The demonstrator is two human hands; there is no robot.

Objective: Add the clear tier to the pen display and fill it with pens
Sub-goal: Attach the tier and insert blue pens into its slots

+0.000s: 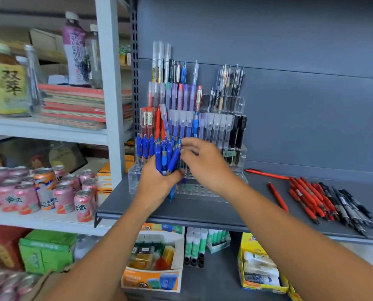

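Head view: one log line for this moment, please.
left hand: holds blue pens | right hand: picking one | clear tier: mostly empty

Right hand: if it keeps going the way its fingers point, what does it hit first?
Right hand points left, fingertips at the bundle of blue pens in the left hand; it likely meets those first, though depth is unclear.

Pink drink cans (64,198) crowd the white shelf (51,220), left.

Blue pens (167,158), clear tier (194,187) (grey shelf (224,205)).
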